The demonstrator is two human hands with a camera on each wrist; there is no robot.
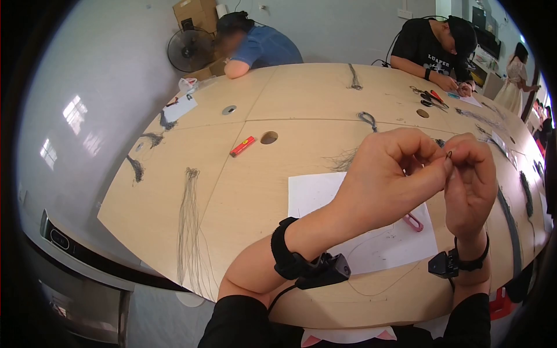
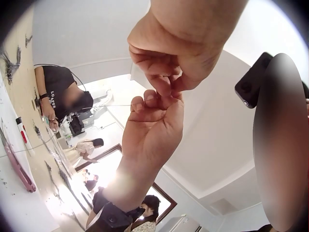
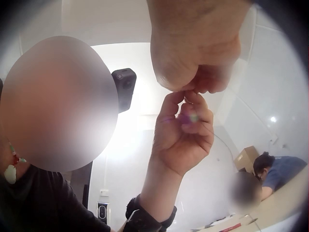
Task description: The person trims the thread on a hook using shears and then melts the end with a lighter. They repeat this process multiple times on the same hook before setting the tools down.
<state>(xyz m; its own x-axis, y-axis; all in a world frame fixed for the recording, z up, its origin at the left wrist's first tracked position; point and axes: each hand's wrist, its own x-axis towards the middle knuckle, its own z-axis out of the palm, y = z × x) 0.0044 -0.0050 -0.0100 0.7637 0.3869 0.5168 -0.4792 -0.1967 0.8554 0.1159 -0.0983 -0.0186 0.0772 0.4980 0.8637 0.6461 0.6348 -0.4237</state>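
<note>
In front of the chest, above the table, my left hand (image 1: 386, 171) and right hand (image 1: 473, 185) meet at the fingertips. Between them they pinch a small dark loop of thin cord (image 1: 449, 155); most of it is hidden by the fingers. From the left wrist view, a fine thread (image 2: 113, 105) runs off sideways from the right hand (image 2: 152, 128). The right wrist view shows the left hand (image 3: 181, 137) from below, thumb and forefinger together, with a thread (image 3: 223, 141) trailing from it. Under the hands lies a white sheet of paper (image 1: 310, 191) bearing a pink tool (image 1: 413, 222).
Bundles of dark thread (image 1: 188, 226) lie around the wooden table (image 1: 278, 104). A red pack (image 1: 242, 146) lies by a round hole (image 1: 268, 137). Scissors (image 1: 434, 104) lie at the far right. Two people (image 1: 267, 46) sit across the table, one near the scissors.
</note>
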